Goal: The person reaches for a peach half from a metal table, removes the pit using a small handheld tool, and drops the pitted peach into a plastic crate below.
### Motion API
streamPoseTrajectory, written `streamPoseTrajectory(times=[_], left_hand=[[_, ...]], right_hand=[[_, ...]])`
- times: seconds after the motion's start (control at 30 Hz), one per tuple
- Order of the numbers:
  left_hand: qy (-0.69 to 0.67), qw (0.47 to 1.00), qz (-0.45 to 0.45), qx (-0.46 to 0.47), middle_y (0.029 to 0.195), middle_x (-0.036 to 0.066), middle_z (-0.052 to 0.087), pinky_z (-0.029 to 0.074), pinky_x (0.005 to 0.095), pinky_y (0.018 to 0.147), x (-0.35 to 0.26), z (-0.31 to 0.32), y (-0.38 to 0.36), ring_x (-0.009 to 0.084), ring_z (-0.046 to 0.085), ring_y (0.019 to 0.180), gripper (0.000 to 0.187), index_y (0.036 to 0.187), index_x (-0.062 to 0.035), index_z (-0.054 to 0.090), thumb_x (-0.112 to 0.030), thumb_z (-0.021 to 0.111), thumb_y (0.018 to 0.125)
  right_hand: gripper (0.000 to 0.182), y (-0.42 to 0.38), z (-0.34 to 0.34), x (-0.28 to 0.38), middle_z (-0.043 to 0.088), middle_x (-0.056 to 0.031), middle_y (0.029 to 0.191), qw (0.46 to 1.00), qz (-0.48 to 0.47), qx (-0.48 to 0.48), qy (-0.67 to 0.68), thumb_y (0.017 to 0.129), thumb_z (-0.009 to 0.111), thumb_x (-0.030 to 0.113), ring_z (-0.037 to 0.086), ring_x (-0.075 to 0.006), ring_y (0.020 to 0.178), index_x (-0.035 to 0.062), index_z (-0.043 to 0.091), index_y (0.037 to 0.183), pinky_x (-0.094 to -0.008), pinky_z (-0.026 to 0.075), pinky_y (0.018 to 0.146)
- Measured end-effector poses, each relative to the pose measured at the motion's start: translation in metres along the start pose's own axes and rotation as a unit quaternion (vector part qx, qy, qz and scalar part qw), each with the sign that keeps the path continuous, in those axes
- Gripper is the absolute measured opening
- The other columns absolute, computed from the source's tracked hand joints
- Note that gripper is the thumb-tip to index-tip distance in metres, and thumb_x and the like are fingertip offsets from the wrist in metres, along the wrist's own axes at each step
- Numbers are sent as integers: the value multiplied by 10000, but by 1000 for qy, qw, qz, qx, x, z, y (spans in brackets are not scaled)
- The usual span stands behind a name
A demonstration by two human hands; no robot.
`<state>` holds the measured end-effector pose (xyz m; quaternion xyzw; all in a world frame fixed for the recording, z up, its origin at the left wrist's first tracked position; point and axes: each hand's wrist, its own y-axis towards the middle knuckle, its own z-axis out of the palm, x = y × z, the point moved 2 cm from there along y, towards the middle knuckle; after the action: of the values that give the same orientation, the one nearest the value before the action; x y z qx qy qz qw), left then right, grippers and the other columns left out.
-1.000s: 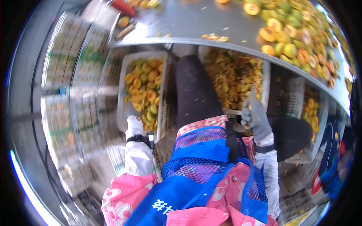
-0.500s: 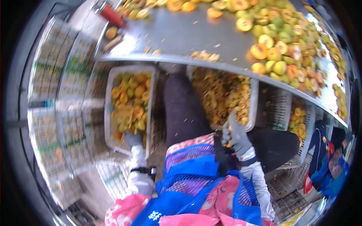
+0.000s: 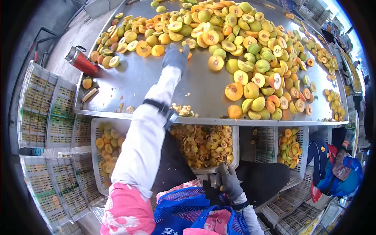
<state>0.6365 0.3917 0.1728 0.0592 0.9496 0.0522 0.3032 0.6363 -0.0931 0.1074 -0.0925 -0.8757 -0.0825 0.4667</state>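
My left hand, in a grey glove, reaches over the metal table to the near edge of a heap of halved yellow peaches. Its fingers curl around an orange peach half, which they partly cover. Low in front of my lap, my gloved right hand is closed, with a thin piece sticking up from its fingers; I cannot make out what it is. Just beyond that hand stands a crate of peach scraps and pits.
A red flask and a wooden-handled tool are at the table's left end. A crate of peach halves sits left of my legs. Stacked crates line the left side. Another person is at right.
My left hand has risen from the left crate of peaches to the fruit on the table. My right hand has moved lower and slightly left. The view has tilted up.
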Motion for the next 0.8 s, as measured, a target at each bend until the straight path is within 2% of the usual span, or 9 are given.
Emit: streamPoseTrajectory(times=[0.1, 0.13, 0.2, 0.27, 0.37, 0.5, 0.57, 0.7, 0.8], left_hand=[[77, 994, 39, 62, 1118, 224, 631, 512, 450, 839, 6, 42, 17, 397, 621, 1021, 528, 1182, -19, 544, -399, 674, 840], [80, 994, 38, 69, 1118, 224, 631, 512, 450, 839, 7, 38, 8, 397, 621, 1021, 528, 1182, -19, 544, -399, 674, 840], [-64, 984, 133, 104, 1004, 179, 671, 537, 406, 773, 2, 21, -18, 322, 671, 900, 474, 1090, 12, 579, -346, 720, 813], [-330, 898, -6, 292, 893, 91, 645, 510, 262, 614, 2, -3, -54, 163, 612, 686, 370, 1104, -26, 570, -289, 682, 870], [-408, 812, -2, 418, 885, 70, 641, 505, 246, 624, -6, -74, -138, 136, 609, 711, 332, 1087, 7, 579, -253, 650, 893], [-502, 767, 23, 399, 948, 96, 665, 522, 268, 703, 2, -98, -227, 159, 643, 790, 350, 1128, 20, 575, -262, 601, 923], [-450, 805, 247, 296, 1026, 125, 676, 522, 301, 797, 2, -105, -255, 178, 653, 880, 396, 1175, 30, 565, -295, 560, 950], [-530, 794, 48, 292, 922, 64, 678, 494, 234, 732, 1, -109, -290, 89, 610, 805, 518, 1073, 2, 651, -469, 449, 1000], [-569, 786, 49, 238, 901, 67, 682, 495, 242, 737, -14, -118, -308, 95, 610, 794, 512, 1055, 12, 654, -456, 451, 1007]], right_hand=[[352, 13, -15, 23, 572, -47, 750, 762, 501, 5, 410, 991, 526, 316, 533, -134, 523, 30, 510, 1194, -279, 467, 487], [352, 21, -15, 21, 572, -47, 750, 758, 507, 4, 411, 991, 526, 316, 533, -134, 523, 30, 510, 1194, -279, 467, 487], [393, 34, -16, 22, 472, 0, 566, 892, 346, -4, 290, 1004, 472, 437, 460, -109, 448, 53, 539, 956, -272, 431, 439], [288, 63, -21, 35, 577, -2, 770, 846, 438, -16, 305, 989, 513, 190, 519, -82, 562, 51, 495, 1241, -243, 448, 494], [226, 100, -28, 80, 591, 13, 793, 829, 356, -39, 429, 985, 518, 196, 492, -71, 570, 43, 558, 1146, -237, 418, 490], [236, 116, -35, 114, 585, -7, 711, 893, 268, -33, 360, 995, 509, 251, 487, -75, 571, 32, 596, 989, -248, 407, 486], [257, 105, -29, 113, 567, -23, 674, 915, 234, -52, 326, 998, 504, 266, 498, -82, 569, 24, 588, 977, -257, 410, 481], [352, 81, -31, 124, 554, -75, 629, 922, 222, -72, 310, 993, 508, 342, 542, -140, 556, -3, 579, 979, -328, 438, 507], [359, 69, -31, 128, 569, -92, 634, 918, 247, -73, 302, 989, 510, 346, 559, -161, 551, -6, 582, 1005, -346, 457, 528]])
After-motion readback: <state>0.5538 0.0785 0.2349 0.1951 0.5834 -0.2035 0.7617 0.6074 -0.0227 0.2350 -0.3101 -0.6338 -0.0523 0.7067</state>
